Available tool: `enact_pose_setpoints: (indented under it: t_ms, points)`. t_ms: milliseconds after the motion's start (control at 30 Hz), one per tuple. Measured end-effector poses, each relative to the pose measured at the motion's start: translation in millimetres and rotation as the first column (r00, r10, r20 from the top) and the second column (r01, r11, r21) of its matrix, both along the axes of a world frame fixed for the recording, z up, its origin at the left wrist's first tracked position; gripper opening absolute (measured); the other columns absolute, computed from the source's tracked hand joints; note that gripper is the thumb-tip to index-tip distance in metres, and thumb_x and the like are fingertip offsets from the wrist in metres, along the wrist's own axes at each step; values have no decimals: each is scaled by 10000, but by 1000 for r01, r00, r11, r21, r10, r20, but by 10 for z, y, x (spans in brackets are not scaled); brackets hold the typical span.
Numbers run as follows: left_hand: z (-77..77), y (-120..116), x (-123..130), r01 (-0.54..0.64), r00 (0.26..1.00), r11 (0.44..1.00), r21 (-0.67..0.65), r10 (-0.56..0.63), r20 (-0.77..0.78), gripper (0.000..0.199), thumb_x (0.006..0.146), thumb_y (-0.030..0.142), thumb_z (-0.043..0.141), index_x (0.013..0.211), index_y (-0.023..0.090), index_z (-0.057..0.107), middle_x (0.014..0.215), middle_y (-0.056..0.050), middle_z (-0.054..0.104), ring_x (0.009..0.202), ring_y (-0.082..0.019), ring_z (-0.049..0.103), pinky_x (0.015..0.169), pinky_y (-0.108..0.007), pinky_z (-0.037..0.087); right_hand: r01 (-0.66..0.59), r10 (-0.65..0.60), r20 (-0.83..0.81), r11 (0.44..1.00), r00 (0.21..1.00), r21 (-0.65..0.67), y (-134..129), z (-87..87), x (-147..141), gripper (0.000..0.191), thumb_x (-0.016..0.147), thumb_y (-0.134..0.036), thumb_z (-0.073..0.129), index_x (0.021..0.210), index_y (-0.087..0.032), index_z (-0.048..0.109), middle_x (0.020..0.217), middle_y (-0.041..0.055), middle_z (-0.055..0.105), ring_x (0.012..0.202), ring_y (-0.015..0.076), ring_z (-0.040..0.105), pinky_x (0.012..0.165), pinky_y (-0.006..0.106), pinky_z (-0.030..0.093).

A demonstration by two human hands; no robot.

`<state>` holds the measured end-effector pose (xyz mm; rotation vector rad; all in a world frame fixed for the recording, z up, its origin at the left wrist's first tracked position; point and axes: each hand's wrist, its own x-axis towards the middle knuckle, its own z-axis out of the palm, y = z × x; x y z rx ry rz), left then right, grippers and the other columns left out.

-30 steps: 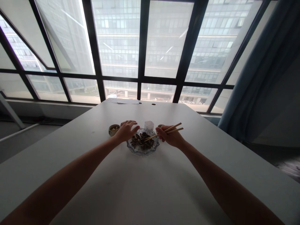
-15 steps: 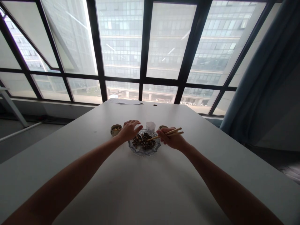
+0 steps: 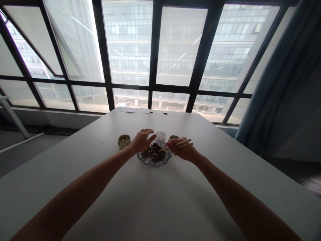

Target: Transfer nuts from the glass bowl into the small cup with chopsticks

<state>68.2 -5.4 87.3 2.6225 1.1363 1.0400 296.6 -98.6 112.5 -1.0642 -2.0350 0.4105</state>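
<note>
A clear glass bowl (image 3: 154, 164) with a scalloped rim stands on the white table, holding a heap of dark striped seeds that look like sunflower seeds (image 3: 152, 153). My right hand (image 3: 183, 150) grips a pair of wooden chopsticks (image 3: 184, 143) at the bowl's right side, their tips down among the seeds. Over the bowl's left rim hovers my left hand (image 3: 142, 140), fingers spread, with nothing in it. Whether it touches the bowl is hidden. Left of that hand sits a small ceramic cup (image 3: 123, 143) with light-coloured pieces inside.
Behind the bowl stands a translucent cup (image 3: 161, 136). Another small cup (image 3: 174, 137) is partly hidden behind my right hand. Papers (image 3: 132, 110) lie at the far end of the white table (image 3: 155, 201), before large windows. A blue curtain (image 3: 271, 80) hangs at right.
My left hand has shifted slightly to the right over the bowl. My right hand and the chopsticks have moved a little left and down, the tips still in the seeds.
</note>
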Motion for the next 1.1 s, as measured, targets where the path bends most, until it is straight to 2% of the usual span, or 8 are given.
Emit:
enact_pose_setpoints:
  t_ms: [133,267,400,600,733,833,1000,1100]
  points:
    - [25,36,78,-4,1000,1000,-4,4,-7,392,1023,412,408,1237,194,653,1342,-99,653,1292,-255,557,1101,-463,448,103,-136,-251,985,958,-140,91,-7,104,589,836,-743,584,627,-194,617,484,19,611,369,116,531,365,225,393]
    - [65,110,205,-50,997,997,-59,46,-67,361,994,292,403,1243,206,650,1356,-91,650,1303,-268,553,1104,-478,438,198,-295,-488,950,821,-241,236,42,379,653,710,-816,652,635,-167,641,448,43,616,320,122,515,306,228,372]
    - [84,191,459,-61,978,993,-97,40,-205,441,929,407,539,1299,178,612,1368,-155,636,1317,-343,540,1098,-526,419,338,-399,-590,916,702,-217,288,105,670,629,745,-779,658,631,-161,641,444,49,616,311,112,510,294,219,381]
    - [103,270,1071,12,930,992,-126,-58,-364,827,773,600,708,1442,178,465,1365,-218,618,1334,-387,526,1136,-514,345,456,-438,-547,883,714,-112,216,149,912,633,767,-779,633,645,-157,644,455,41,617,330,108,537,310,205,404]
    - [97,313,1352,-3,895,984,-181,-78,-439,868,730,574,753,1446,190,448,1325,-202,647,1309,-383,554,1144,-487,332,466,-443,-551,878,707,-109,208,146,990,635,769,-785,622,633,-165,636,450,41,614,329,113,538,311,213,407]
    - [63,349,1404,11,906,979,-202,-95,-413,898,699,501,789,1458,182,431,1290,-172,673,1252,-372,600,1110,-456,383,466,-441,-561,878,700,-109,210,140,1024,623,778,-774,624,630,-169,635,445,39,610,326,114,530,310,216,398]
    - [-24,372,1349,113,927,984,-138,-155,-342,1061,611,449,851,1512,194,352,1419,-172,569,1321,-378,527,1119,-468,386,423,-401,-545,902,736,-93,198,137,1041,627,782,-775,620,619,-170,628,440,38,604,320,114,523,313,223,392]
    - [-66,365,1326,113,932,984,-136,-152,-330,1140,581,450,875,1534,174,314,1429,-192,542,1331,-403,499,1120,-489,382,406,-395,-535,908,747,-103,190,142,1046,638,785,-788,602,608,-175,623,434,36,599,309,114,516,307,227,386]
